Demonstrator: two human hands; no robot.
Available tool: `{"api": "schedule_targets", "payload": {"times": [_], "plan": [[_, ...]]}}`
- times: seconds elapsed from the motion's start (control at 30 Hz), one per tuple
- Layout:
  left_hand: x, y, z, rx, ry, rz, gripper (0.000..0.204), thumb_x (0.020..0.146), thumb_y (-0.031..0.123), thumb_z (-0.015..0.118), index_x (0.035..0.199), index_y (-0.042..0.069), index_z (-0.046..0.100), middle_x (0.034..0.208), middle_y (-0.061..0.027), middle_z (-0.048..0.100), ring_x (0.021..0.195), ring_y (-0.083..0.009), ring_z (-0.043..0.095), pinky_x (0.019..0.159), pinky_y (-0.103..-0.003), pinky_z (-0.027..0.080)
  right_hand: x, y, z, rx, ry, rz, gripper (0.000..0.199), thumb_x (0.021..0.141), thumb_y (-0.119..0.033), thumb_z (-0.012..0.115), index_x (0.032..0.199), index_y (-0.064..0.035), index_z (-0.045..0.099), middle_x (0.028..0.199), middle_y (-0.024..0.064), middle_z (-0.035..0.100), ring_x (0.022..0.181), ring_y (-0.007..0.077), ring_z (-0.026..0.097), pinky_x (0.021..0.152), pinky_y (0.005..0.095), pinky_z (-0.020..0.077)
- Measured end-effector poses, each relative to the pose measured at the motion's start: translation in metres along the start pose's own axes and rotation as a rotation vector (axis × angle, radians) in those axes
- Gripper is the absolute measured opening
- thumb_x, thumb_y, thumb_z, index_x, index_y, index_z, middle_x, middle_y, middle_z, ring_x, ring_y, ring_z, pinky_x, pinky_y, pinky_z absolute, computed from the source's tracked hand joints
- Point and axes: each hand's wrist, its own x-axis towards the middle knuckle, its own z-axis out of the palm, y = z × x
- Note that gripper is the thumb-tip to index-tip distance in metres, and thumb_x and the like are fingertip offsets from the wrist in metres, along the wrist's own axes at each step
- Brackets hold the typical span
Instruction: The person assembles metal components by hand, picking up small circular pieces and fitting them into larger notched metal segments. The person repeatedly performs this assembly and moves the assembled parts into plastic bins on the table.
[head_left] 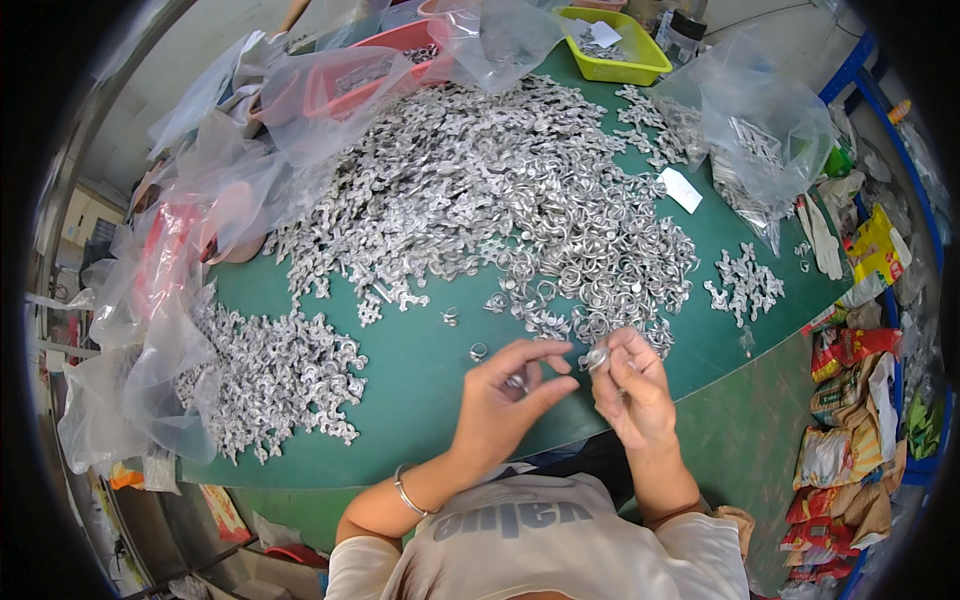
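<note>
My right hand (636, 392) pinches a small silvery ring-shaped metal piece (597, 357) between thumb and fingers, above the near edge of the ring pile. Just left of it is my left hand (505, 402), its thumb and forefinger apart and its other fingers curled. A small shiny metal part (515, 381) shows inside those curled fingers; its exact shape is partly hidden. Beyond both hands spreads a heap of silvery metal rings (600, 250). Close to my left hand, a single ring (478, 351) and another small metal piece (450, 316) lie on the green table (420, 400).
A large heap of flat metal parts (430, 170) covers the table's far middle, with smaller piles at left (280, 380) and right (745, 285). Pink (330, 85) and yellow-green baskets (620, 70) stand at the back. Plastic bags (150, 330) line the left side; colourful packages (850, 450) fill the right.
</note>
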Motion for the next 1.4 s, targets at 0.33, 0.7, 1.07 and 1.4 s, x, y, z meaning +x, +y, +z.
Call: {"api": "schedule_targets", "payload": {"times": [0.33,0.7,1.07,1.4], "plan": [[-0.017,0.009,0.001,0.021,-0.021,0.216,0.028,0.069,-0.004,0.068,0.096,0.003,0.065,0.084,-0.002,0.058,0.059,-0.0049,0.041,0.052,-0.018,0.034,-0.012,0.018,0.013,-0.171,-0.097,-0.221,0.016,0.088,-0.008,0.051,0.1,0.0007,0.045,0.082,0.0126,0.055,0.059,0.0153,0.055,0.044,0.0214,0.0434],[-0.027,0.013,-0.002,0.012,-0.092,0.213,0.029,0.07,-0.005,0.067,0.097,0.003,0.065,0.089,-0.0037,0.057,0.061,-0.0059,0.042,0.053,-0.019,0.036,-0.019,0.019,0.026,-0.257,-0.076,-0.304,0.02,0.085,-0.016,0.058,0.085,-0.0002,0.045,0.075,0.011,0.05,0.064,0.0173,0.059,0.037,0.0181,0.0425],[-0.03,0.01,-0.005,-0.031,-0.136,0.154,0.03,0.071,-0.004,0.067,0.1,0.004,0.063,0.086,-0.0019,0.054,0.061,-0.0055,0.041,0.054,-0.019,0.036,-0.024,0.021,0.03,-0.258,-0.016,-0.227,0.022,0.084,-0.016,0.059,0.09,0.0008,0.046,0.079,0.0107,0.05,0.06,0.0139,0.055,0.037,0.0185,0.041],[-0.026,0.004,-0.012,-0.224,-0.155,0.06,0.056,0.079,-0.014,0.043,0.131,0.002,0.029,0.107,-0.0072,0.046,0.075,-0.0067,0.04,0.069,-0.018,0.036,-0.012,0.018,0.019,0.389,-0.038,0.057,0.016,0.087,-0.017,0.039,0.094,-0.0031,0.044,0.094,0.0123,0.045,0.062,0.0168,0.042,0.036,0.0231,0.0341]]}}
